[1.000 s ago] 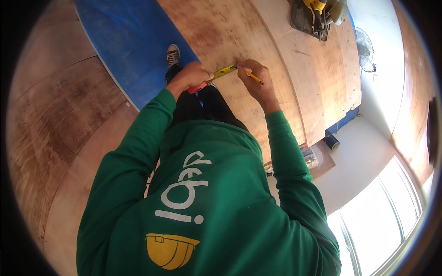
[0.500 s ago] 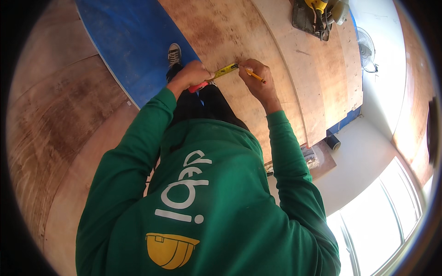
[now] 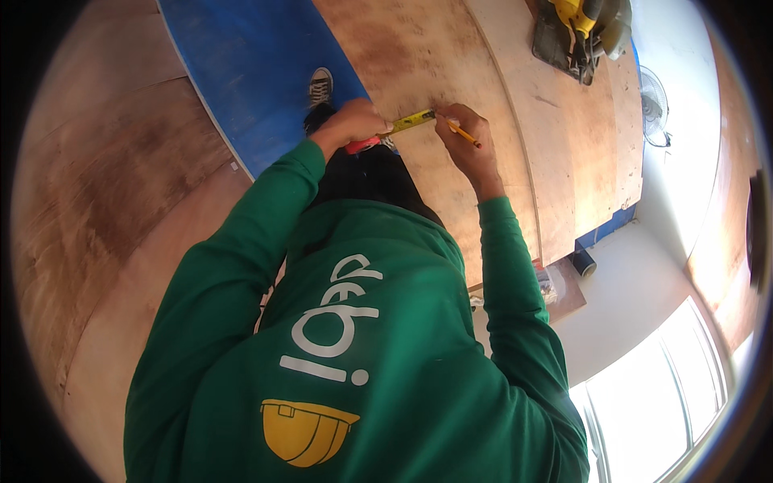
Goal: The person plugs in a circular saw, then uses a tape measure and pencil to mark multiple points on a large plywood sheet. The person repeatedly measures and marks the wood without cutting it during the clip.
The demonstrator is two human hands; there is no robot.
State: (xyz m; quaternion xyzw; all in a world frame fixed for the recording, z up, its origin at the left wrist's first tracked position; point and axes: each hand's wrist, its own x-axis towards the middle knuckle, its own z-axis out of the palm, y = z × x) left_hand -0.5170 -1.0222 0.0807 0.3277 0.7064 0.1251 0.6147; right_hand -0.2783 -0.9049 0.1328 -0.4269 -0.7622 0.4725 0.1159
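Observation:
My left hand (image 3: 354, 123) is closed around a tape measure with a red case (image 3: 364, 145), at the near left edge of a plywood sheet (image 3: 475, 185). A short length of yellow blade (image 3: 412, 121) reaches from it across the wood toward my right hand (image 3: 467, 145). That hand is closed on a yellow pencil (image 3: 465, 134), its fingertips at the blade's far end. Whether the pencil's tip touches the wood is hidden by the fingers.
A yellow circular saw (image 3: 576, 32) rests on the stacked plywood at the far right. Beyond it stands a fan (image 3: 654, 105) by the white wall. Blue sheeting (image 3: 250, 64) lies left of the plywood, with my shoe (image 3: 320, 87) on it. A dark cylinder (image 3: 583, 262) lies at right.
The whole view has shifted slightly, so things appear a little farther right. Both hands keep their grip, and the tape and pencil hold nearly the same place over the plywood.

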